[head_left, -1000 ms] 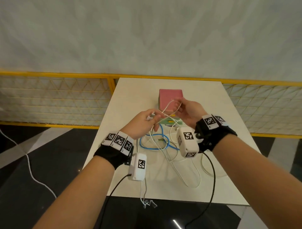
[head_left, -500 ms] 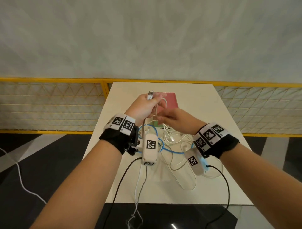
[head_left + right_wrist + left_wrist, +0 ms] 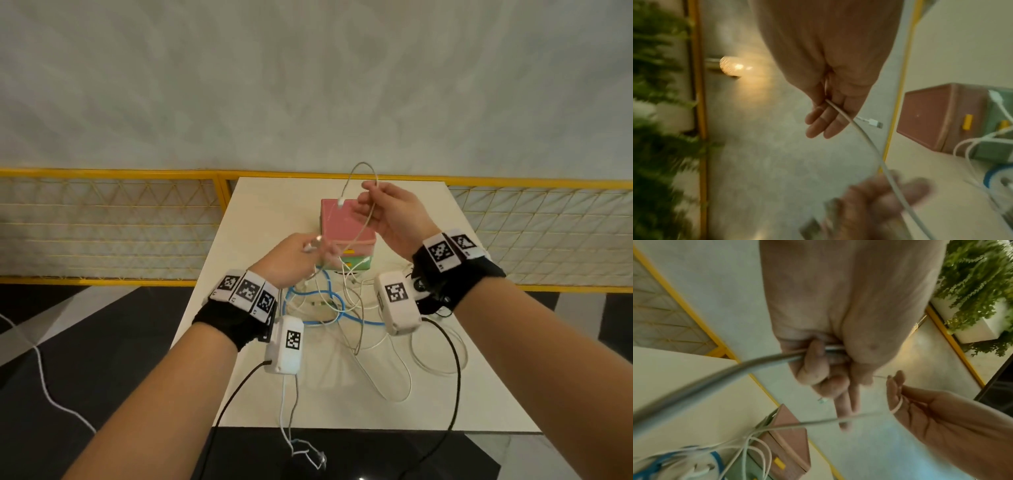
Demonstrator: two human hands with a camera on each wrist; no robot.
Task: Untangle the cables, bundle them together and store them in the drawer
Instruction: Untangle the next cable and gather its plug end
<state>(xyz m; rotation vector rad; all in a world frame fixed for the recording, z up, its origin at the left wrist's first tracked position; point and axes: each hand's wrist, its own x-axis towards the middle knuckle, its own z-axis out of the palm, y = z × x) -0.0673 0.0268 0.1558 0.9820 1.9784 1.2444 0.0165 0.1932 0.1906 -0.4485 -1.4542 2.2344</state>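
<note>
I see my right hand [image 3: 388,216] raised above the pink top of the small drawer box [image 3: 346,228], thumb and fingertips pinching a thin white cable [image 3: 367,219]; the cable arches over the hand and its small white plug [image 3: 340,202] hangs free just beside the fingers, which the right wrist view confirms, the plug [image 3: 872,122] dangling past my loosely extended fingers [image 3: 821,123]. My left hand [image 3: 291,260] sits lower and nearer to me, at the box's front left corner, and it grips another length of cable: in the left wrist view the curled fingers [image 3: 813,363] close round a pale cord [image 3: 715,381] that runs out toward the camera, while two fingers point straight onward. I cannot tell whether that cord and the one my right hand pinches are the same cable. The rest of the cables [image 3: 346,308] lie in a loose tangle on the white table [image 3: 267,212] in front of the box, a blue cable [image 3: 329,305] looped among the white ones, with one white loop trailing toward the near edge. The box's drawers, with yellow handles [image 3: 967,121], look closed. A yellow-framed mesh fence [image 3: 109,219] runs behind the table.
</note>
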